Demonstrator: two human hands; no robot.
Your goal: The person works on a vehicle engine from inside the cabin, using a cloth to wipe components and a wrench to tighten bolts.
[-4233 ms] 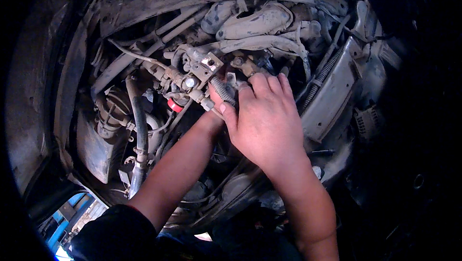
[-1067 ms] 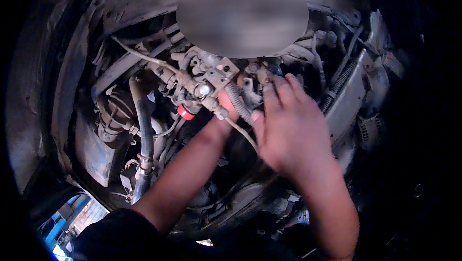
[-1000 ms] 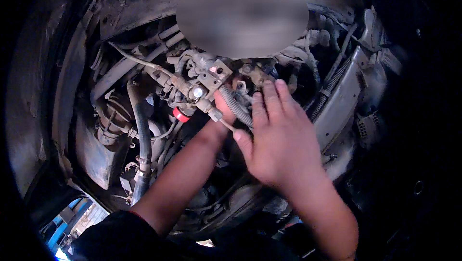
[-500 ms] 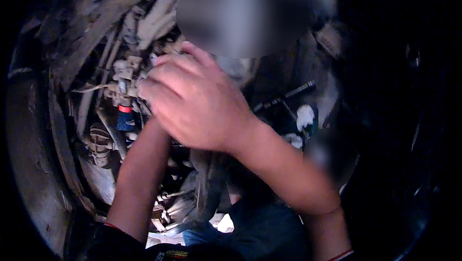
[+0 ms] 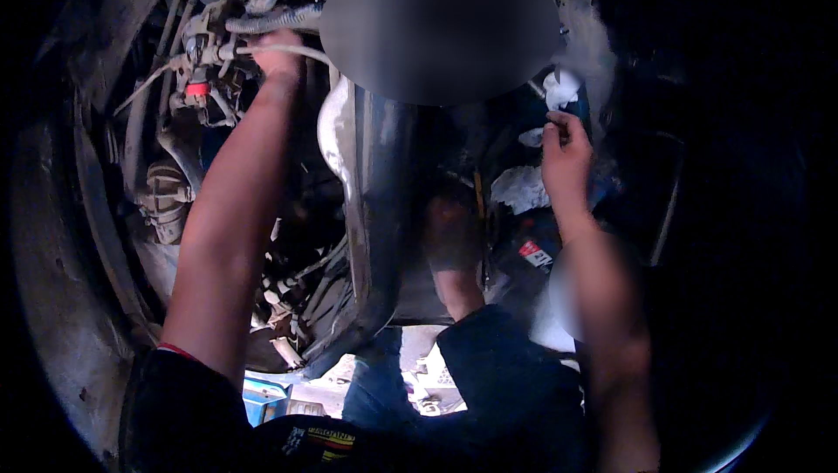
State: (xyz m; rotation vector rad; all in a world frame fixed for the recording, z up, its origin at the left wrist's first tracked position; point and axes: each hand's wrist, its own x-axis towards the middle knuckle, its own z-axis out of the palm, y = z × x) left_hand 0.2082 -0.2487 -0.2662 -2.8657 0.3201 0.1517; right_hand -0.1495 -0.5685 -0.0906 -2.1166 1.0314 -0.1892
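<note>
My left hand (image 5: 278,52) reaches in among dirty vehicle parts at the upper left. A thin pale hose (image 5: 297,51) crosses in front of it, and its fingers are mostly hidden. Just above lies a grey corrugated hose (image 5: 275,21). To the right, my right hand (image 5: 569,159) is apart from the left, with thumb and fingers pinched together. Whatever small dark thing they may hold is too small to name. A crumpled white piece (image 5: 560,89), like cloth or paper, lies just beyond its fingertips.
A metal assembly with a red band (image 5: 199,89) stands left of my left forearm. A pale metal edge (image 5: 333,133) runs down the middle. White crumpled material (image 5: 522,189) and a red-and-white package (image 5: 534,255) lie near my right forearm. Blurred patches hide the upper middle.
My hands were close together at the left, the right over the left. Now the right hand has moved away to the right, while the left reaches among the parts. The view has shifted.
</note>
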